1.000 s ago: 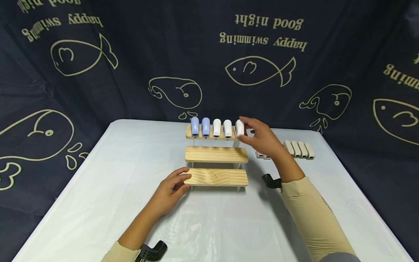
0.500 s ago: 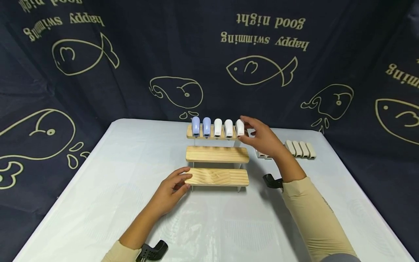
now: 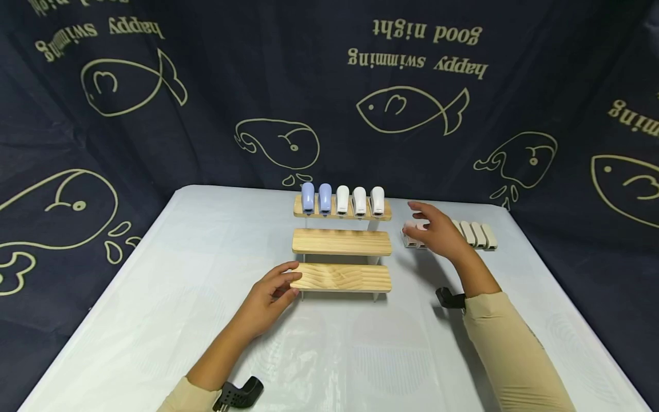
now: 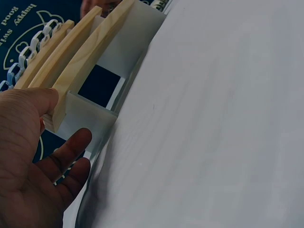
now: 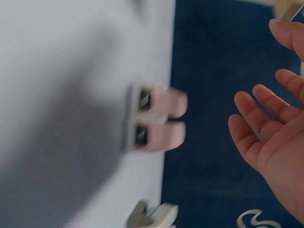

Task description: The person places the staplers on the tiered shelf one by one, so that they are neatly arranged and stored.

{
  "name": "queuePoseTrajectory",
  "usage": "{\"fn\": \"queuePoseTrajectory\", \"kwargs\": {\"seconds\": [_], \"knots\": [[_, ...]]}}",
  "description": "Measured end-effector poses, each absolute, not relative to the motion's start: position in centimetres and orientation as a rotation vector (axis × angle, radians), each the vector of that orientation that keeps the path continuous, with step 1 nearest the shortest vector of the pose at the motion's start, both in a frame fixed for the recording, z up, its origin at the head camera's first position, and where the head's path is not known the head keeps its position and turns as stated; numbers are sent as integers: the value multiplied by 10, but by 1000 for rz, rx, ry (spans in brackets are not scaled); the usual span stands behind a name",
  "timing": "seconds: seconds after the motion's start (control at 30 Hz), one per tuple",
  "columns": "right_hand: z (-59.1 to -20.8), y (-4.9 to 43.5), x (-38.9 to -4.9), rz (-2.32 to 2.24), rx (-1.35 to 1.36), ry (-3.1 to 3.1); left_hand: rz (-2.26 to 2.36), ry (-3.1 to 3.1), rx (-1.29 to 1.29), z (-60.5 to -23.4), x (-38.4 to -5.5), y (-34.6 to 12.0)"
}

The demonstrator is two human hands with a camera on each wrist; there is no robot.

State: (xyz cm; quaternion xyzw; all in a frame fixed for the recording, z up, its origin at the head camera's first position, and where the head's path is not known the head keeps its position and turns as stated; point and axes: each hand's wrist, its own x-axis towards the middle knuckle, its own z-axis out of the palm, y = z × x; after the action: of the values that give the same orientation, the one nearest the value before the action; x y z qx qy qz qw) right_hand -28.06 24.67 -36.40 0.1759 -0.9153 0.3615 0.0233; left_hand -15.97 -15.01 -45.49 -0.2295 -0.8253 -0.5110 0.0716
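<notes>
My left hand [image 3: 268,297] pinches the left end of the lowest wooden board [image 3: 342,278] of a three-step display stand; its lower fingers hang free in the left wrist view. On the top board [image 3: 388,209], two blue mini staplers [image 3: 316,198] and three white mini staplers [image 3: 359,201] stand in a row. Away from that row, to its right, my right hand [image 3: 437,232] is spread with nothing in it. Just left of and below its fingers sit two pink mini staplers [image 5: 164,135], partly covered in the head view. The middle board [image 3: 342,242] is bare.
Several cream mini staplers [image 3: 477,234] stand in a row right of the pink ones, partly behind the right hand. A white cloth covers the table [image 3: 170,320]. A dark blue curtain [image 3: 329,86] with fish drawings hangs behind.
My right hand has let go of the rightmost white mini stapler and moved right, over the pink ones. That stapler stays on the top board. The left hand holds its place.
</notes>
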Motion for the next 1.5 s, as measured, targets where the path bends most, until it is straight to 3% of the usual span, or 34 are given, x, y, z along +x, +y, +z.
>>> {"fn": "queuePoseTrajectory", "kwargs": {"seconds": [0.5,1.5], "knots": [[-403,291,-294,1083,377,-2962,-1567,-2469,-680,-454,-159,-151],[-419,307,-312,1072,527,-3056,-1539,-2484,-690,-454,-160,-151]]}}
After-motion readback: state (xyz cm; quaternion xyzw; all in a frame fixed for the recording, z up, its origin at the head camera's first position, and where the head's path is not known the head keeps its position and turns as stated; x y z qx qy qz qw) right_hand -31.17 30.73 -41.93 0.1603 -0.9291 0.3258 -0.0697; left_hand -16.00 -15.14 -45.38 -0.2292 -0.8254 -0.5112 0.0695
